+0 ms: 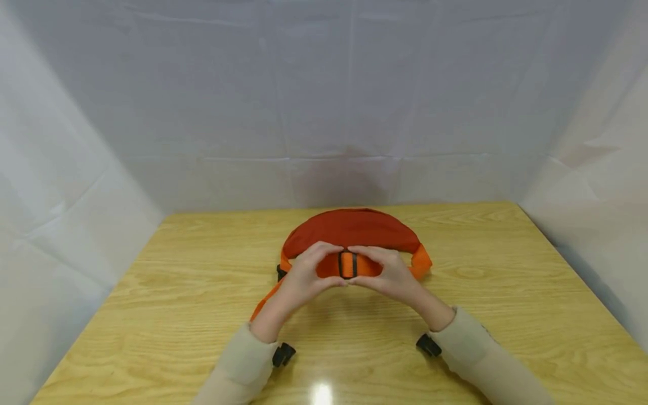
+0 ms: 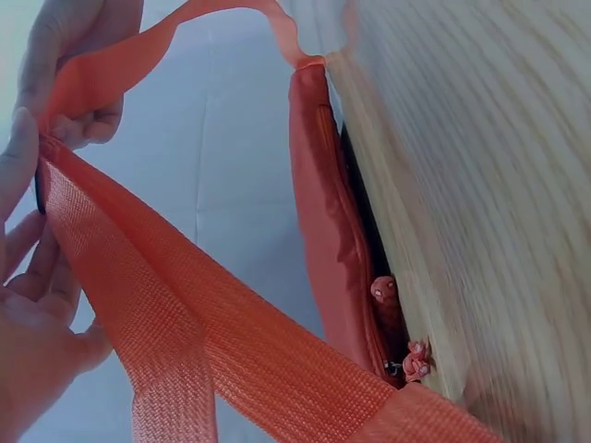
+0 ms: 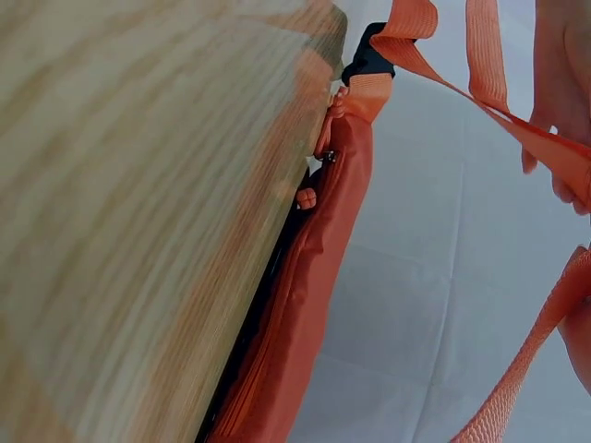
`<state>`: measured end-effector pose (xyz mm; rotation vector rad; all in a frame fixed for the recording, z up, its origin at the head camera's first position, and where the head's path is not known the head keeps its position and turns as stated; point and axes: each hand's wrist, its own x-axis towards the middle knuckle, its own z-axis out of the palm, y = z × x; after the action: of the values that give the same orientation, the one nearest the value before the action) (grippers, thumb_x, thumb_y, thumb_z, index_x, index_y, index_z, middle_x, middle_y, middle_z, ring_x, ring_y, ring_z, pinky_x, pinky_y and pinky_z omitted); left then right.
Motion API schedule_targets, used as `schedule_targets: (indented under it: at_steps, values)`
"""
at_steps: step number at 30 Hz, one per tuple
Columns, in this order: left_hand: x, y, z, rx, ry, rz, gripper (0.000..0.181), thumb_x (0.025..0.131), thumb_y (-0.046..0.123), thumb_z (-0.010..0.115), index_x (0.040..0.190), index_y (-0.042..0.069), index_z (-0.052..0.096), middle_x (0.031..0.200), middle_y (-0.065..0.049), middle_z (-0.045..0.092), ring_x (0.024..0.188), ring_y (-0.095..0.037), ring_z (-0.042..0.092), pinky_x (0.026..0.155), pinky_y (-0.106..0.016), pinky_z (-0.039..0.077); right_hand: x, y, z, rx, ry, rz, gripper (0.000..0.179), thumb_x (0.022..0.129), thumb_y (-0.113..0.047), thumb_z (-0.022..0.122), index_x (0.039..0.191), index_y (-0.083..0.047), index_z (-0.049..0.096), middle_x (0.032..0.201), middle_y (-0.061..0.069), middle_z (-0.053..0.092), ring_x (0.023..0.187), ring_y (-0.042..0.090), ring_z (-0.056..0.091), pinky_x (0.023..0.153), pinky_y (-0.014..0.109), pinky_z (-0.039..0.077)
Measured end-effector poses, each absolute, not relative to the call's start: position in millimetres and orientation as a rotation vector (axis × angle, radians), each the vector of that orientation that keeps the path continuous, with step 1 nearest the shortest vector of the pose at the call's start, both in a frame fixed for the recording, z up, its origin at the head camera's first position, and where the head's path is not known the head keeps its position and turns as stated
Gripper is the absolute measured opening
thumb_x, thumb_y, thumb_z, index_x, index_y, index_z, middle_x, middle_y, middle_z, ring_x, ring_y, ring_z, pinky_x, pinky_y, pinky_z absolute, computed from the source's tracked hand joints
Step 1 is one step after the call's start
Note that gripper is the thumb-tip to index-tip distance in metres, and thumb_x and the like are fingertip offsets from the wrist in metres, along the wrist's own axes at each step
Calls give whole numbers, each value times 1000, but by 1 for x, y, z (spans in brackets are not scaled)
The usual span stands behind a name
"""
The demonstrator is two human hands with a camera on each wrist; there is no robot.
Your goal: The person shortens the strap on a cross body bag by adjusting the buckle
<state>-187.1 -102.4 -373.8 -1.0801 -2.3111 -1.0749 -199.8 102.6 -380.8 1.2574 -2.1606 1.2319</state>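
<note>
A red waist bag point(image 1: 349, 228) lies on the wooden table with its orange strap point(image 1: 373, 267) raised in front of it. My left hand point(image 1: 301, 277) pinches the strap at a black slider point(image 1: 347, 265), thumb below and fingers above. From the other side my right hand point(image 1: 397, 277) pinches the same slider edge, so the fingertips of both hands nearly meet. Strap lengths point(image 2: 185, 277) run down from the slider in the left wrist view. At one end of the bag is a black buckle point(image 3: 369, 51). Knotted zipper pulls point(image 2: 417, 360) hang at the bag's zipper.
The wooden table point(image 1: 177, 292) extends around the bag on both sides. White sheeting point(image 1: 324, 112) stands behind the table, with more at left and right. A small black piece point(image 1: 283, 355) sits by the left cuff, and a similar black piece point(image 1: 428, 345) by the right.
</note>
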Motion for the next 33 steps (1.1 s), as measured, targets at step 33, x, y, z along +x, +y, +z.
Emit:
schedule_targets:
  at_steps: [33]
  values:
    - [-183,-110,-363,-1143,-2235,-925,48,64,10,80,106,2,59,99,-6,58,91,-18,53,79,-35,42,-208,122,-362,1194,-2524,1564,24,86,-11,58,107,0,62,100,8,63,86,14,57,72,30,48]
